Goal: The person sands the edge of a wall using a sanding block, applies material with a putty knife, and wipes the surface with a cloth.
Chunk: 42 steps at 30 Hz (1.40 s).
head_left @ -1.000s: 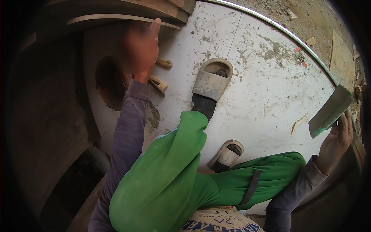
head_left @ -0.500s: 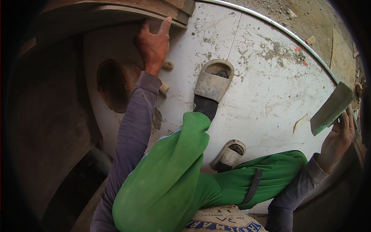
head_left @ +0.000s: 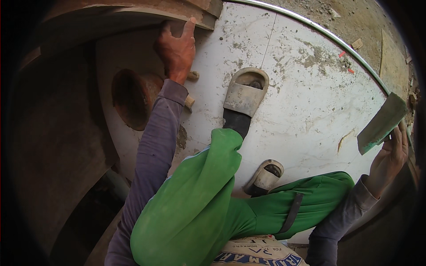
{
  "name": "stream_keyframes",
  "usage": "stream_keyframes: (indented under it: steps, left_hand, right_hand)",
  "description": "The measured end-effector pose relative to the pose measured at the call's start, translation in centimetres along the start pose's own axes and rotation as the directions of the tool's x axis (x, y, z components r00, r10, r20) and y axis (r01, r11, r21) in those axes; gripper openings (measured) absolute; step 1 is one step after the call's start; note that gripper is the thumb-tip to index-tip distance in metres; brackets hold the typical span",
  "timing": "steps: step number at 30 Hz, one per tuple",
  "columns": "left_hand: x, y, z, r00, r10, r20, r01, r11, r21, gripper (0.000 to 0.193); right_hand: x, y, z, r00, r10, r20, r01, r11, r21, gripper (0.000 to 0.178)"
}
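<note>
My left hand (head_left: 175, 52) is at the near edge of a brown board (head_left: 202, 20) at the upper left. Its thumb side presses on the edge, and the other fingers curl beneath, partly hidden. Out to the right, my right hand (head_left: 390, 153) grips a plastering float (head_left: 382, 124) by its back. The float is a grey-green rectangular plate, tilted, with its flat face turned up and away from the palm.
A rusty-orange round pot (head_left: 133, 99) lies on the white tiled floor (head_left: 306, 106) beside my left forearm, near two short wooden pieces (head_left: 189, 103). Mortar crumbs dot the tiles. A metal strip (head_left: 319, 31) edges the floor, with rough ground beyond. My sandalled feet (head_left: 246, 95) stand between.
A thin pale slit along the board's edge by my left hand has closed up. Both hands have barely shifted, and the float stays in my right hand.
</note>
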State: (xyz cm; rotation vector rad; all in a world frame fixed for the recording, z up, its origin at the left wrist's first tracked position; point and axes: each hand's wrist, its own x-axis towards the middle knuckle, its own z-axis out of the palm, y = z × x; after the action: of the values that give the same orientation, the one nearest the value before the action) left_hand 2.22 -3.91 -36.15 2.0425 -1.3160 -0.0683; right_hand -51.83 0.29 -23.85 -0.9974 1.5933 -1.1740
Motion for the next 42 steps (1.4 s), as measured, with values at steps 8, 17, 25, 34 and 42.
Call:
stream_keyframes:
  steps: [8,17,25,34,42]
  left_hand:
    - [1.1,-0.2,-1.8,0.998,0.054,-0.042,-0.05,0.996,0.08,0.042]
    - [0.5,1.4,-8.8,0.985,-0.151,0.088,0.173,0.911,-0.373,0.027]
    - [-2.4,6.1,-4.7,0.981,-0.023,0.192,0.042,0.994,-0.097,0.031]
    - [-4.2,3.1,-3.0,0.969,0.008,0.246,0.084,0.929,-0.361,0.029]
    - [-4.7,7.1,-5.8,0.899,-0.181,0.398,0.36,0.823,-0.44,0.032]
  right_hand:
    - [0.1,0.1,0.6,1.0,0.016,-0.018,-0.016,1.0,-0.001,0.045]
    - [-0.2,0.8,-1.1,0.974,-0.198,0.114,0.214,0.966,-0.148,0.049]
    - [-0.5,0.4,0.5,1.0,0.024,-0.003,-0.024,1.0,-0.015,0.051]
    - [-1.9,0.0,1.5,0.999,0.051,0.002,-0.049,0.975,-0.219,0.051]
    - [-2.2,-0.4,2.2,0.999,0.002,0.034,0.009,0.952,-0.305,0.052]
